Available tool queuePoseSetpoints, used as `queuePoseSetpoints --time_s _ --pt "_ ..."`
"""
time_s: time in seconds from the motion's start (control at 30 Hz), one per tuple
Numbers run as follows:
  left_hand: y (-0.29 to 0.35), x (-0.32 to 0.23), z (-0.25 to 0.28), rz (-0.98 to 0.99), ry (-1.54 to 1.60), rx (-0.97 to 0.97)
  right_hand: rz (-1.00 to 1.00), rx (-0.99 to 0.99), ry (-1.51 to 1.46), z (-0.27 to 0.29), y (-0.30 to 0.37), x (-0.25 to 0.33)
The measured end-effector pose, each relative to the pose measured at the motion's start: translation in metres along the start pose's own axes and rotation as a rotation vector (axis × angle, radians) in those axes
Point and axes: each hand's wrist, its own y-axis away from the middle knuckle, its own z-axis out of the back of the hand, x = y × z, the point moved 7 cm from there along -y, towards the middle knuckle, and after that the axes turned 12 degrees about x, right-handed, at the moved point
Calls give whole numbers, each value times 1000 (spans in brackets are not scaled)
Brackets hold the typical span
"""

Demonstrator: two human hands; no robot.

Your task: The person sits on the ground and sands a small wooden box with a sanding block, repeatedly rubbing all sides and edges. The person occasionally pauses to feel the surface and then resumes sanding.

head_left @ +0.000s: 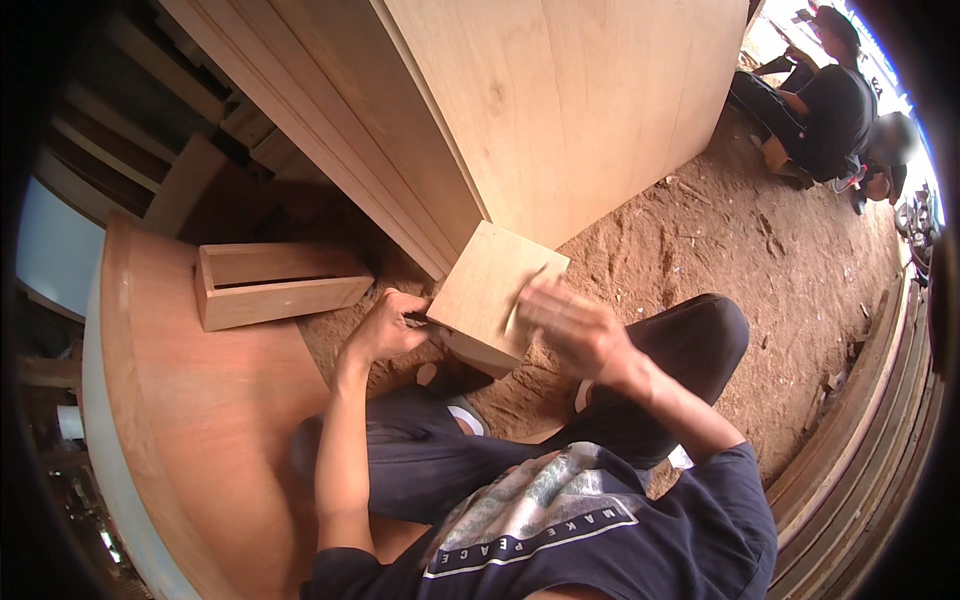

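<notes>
A small pale wooden drawer (490,280) is tilted between my knees, its flat panel facing up and part of its side showing underneath. My left hand (385,325) grips it at the left corner, with fingers curled around the edge. My right hand (575,325) is on the right part of the panel, blurred by motion. Under its fingers a thin folded sheet, like sandpaper (513,326), shows partly against the wood. The rest of the sheet is hidden by the hand.
Another wooden drawer (285,300) lies to the left on a curved wooden panel (220,400). A large wooden cabinet (580,100) stands just ahead. Long planks (850,430) are stacked at the right. Beyond the sandy ground (760,260), a person (835,110) sits at the far right.
</notes>
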Motion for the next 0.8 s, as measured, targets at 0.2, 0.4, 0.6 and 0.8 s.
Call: queuePoseSetpoints --time_s 0.2,0.4,0.6,0.8 --pt "-3 1 0 0 6 6 72 -78 -84 3 1 -21" --pt "-3 6 1 -5 18 12 172 -23 -123 -3 -4 29" --pt "3 4 4 6 50 43 49 -73 -12 -3 -4 -14" --pt "6 -1 1 55 55 61 11 -99 22 4 0 -22"
